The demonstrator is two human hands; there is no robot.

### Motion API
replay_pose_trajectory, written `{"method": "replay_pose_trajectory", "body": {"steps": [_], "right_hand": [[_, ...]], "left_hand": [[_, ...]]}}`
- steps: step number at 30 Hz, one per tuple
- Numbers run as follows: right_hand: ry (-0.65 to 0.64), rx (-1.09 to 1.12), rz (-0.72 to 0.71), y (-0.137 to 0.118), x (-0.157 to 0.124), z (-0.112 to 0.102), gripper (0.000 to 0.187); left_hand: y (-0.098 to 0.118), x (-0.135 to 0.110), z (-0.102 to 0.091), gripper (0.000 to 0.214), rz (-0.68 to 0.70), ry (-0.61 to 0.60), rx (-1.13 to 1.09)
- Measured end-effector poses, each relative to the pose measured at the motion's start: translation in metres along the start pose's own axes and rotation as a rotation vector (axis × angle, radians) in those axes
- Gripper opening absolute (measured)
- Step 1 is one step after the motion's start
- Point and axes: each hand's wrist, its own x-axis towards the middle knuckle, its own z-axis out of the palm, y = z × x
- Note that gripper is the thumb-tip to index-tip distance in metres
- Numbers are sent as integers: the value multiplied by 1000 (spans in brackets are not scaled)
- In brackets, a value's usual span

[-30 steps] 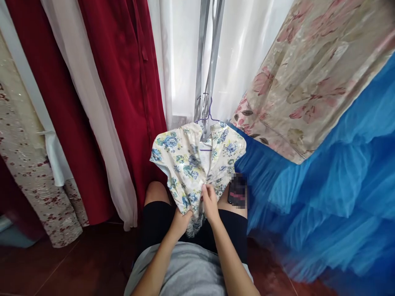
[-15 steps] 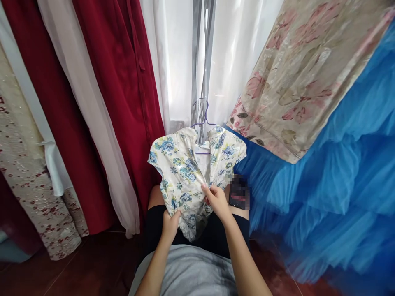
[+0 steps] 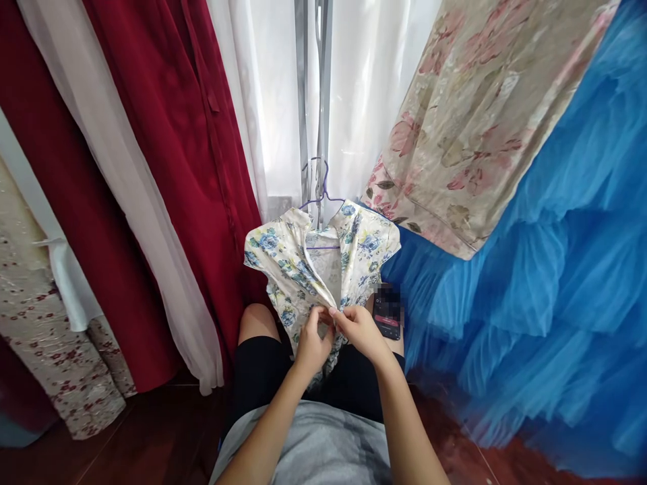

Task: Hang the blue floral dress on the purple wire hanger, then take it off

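A white blouse (image 3: 283, 246) with blue flowers hangs on a purple hanger (image 3: 324, 192) in front of my knees, its neckline parted in a V. My left hand (image 3: 314, 337) pinches the blouse's front edge just below the neckline. Beside it, almost touching, my right hand (image 3: 361, 330) grips the opposite front edge between thumb and fingers. Whether a button or hook lies between the fingertips is too small to tell. The lower part of the blouse droops between my thighs, partly covered by my hands.
A phone (image 3: 388, 320) rests on my right thigh. Dark red fabric (image 3: 202, 202) and pale sheer cloth hang at left. On the right are a beige floral garment (image 3: 455, 148) and a ruffled blue tulle skirt (image 3: 530, 283). A metal stand (image 3: 302, 81) rises behind the hanger.
My left hand has moved from the blouse's lower left side up to the front opening, meeting my right hand there. The neckline now gapes wider, and the view has shifted slightly.
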Motion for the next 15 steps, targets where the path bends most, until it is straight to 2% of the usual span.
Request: {"method": "replay_pose_trajectory", "body": {"steps": [5, 8, 11, 13, 15], "right_hand": [[10, 156, 31, -3, 0, 2, 49], [13, 248, 36, -6, -5, 3, 45], [53, 400, 106, -12, -3, 2, 44], [86, 504, 133, -21, 9, -1, 43], [101, 573, 110, -36, 33, -7, 40]], "left_hand": [[10, 6, 8, 14, 7, 0, -64], [13, 3, 9, 4, -2, 35, -13], [13, 1, 5, 13, 27, 48, 85], [11, 0, 1, 14, 45, 43, 124], [10, 0, -3, 14, 52, 28, 153]]}}
